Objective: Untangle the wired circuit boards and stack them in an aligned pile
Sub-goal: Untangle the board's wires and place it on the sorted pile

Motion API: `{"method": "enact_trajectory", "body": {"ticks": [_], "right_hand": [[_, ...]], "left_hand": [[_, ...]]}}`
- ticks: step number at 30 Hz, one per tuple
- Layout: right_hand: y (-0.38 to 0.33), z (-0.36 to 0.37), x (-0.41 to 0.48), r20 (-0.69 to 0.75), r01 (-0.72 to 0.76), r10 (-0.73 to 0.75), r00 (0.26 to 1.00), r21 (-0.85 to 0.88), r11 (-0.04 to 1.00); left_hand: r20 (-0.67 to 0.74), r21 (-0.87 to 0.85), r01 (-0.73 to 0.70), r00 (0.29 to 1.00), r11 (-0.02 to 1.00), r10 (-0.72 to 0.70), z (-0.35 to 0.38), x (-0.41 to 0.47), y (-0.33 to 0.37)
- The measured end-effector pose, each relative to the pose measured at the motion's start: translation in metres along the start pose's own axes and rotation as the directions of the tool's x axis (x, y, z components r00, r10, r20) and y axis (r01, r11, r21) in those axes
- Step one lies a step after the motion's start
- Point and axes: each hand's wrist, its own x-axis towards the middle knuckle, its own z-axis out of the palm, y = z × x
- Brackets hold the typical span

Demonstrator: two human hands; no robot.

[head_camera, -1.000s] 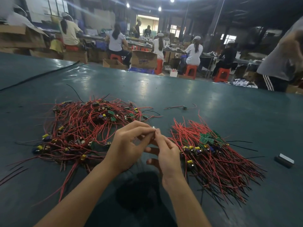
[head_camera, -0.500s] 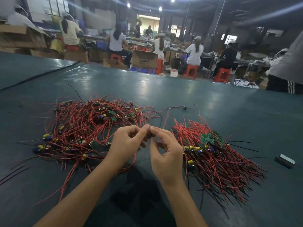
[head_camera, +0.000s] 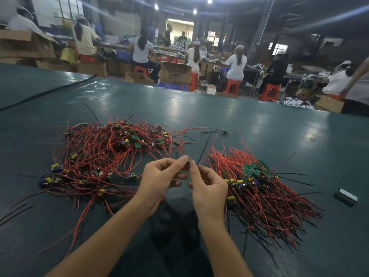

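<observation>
A dim workshop fills the top of the frame, where seated workers in white caps face away on red stools [head_camera: 231,86] under three bright ceiling lamps [head_camera: 194,11]. A cardboard box [head_camera: 175,73] at upper centre bears blue print, too blurred to read; no other writing is legible. Below it a dark teal surface [head_camera: 279,136] spreads across the lower frame.

Two heaps of wired circuit boards lie on it. At centre left sits the tangled pile [head_camera: 103,156], with red wires looped in all directions around green boards and yellow-topped capacitors. At centre right lies the aligned pile [head_camera: 263,188], its boards grouped at the near-centre end and its red and black wires fanned toward the lower right. The boards in either heap are too many and too overlapped to count. One loose wired board [head_camera: 225,132] lies alone above the aligned pile, and one small dark block [head_camera: 346,197] with a pale top rests at the right edge.

Between the heaps, both hands are raised over the surface. The left hand [head_camera: 159,176] pinches a single small board [head_camera: 187,159] with a yellow part between thumb and forefinger, while the right hand [head_camera: 207,186] meets it with its forefinger and thumb tips. Red wires and one black wire trail up from the board.
</observation>
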Motion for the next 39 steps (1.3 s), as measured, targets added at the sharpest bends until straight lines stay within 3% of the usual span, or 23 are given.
{"method": "enact_trajectory", "body": {"ticks": [6,12,15,20,31,39], "right_hand": [[-0.004,-0.002,0.001,0.01,-0.019,0.019,1.0,0.013,1.0],[-0.002,-0.003,0.001,-0.01,-0.03,0.03,1.0,-0.048,0.998],[-0.001,-0.001,0.003,-0.061,-0.146,0.145,0.988,-0.011,0.989],[-0.008,-0.006,0.014,-0.176,-0.318,0.351,0.92,0.192,0.929],[-0.015,-0.019,0.025,-0.289,-0.224,0.341,0.894,0.369,0.902],[-0.016,-0.016,0.021,-0.338,-0.031,0.198,0.92,0.441,0.897]], "left_hand": [[0.068,0.19,-0.054,0.997,0.98,0.042,-0.003,0.002,-0.004],[0.059,0.397,-0.214,0.976,0.892,0.208,-0.002,0.0,-0.007],[0.018,0.299,-0.171,0.985,0.939,0.174,0.0,0.001,-0.007],[-0.043,0.081,-0.028,0.999,0.996,0.031,0.002,0.001,0.0],[0.033,0.053,-0.048,0.998,0.997,0.046,-0.002,0.001,0.008],[-0.027,-0.036,0.019,0.999,0.999,-0.02,-0.006,0.006,0.009]]}}
